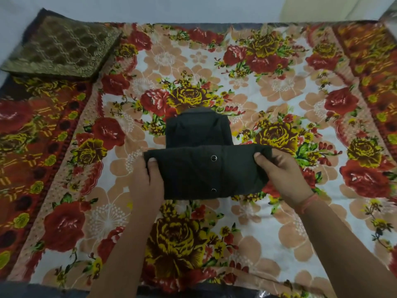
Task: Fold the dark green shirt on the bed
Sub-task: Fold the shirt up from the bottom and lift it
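Note:
The dark green shirt [202,166] lies in the middle of the bed, folded into a narrow stack with its collar end pointing away from me. Its near part is doubled over and lifted, showing two metal snap buttons. My left hand [146,181] grips the left edge of that lifted fold, thumb on top. My right hand [279,171] pinches the right edge the same way. Fingers under the cloth are hidden.
A floral bedsheet [268,87] in red, yellow and peach covers the bed. A brown patterned cushion [62,46] lies at the far left corner. A pale wall runs behind the bed. The bed's near edge [43,291] shows at the bottom.

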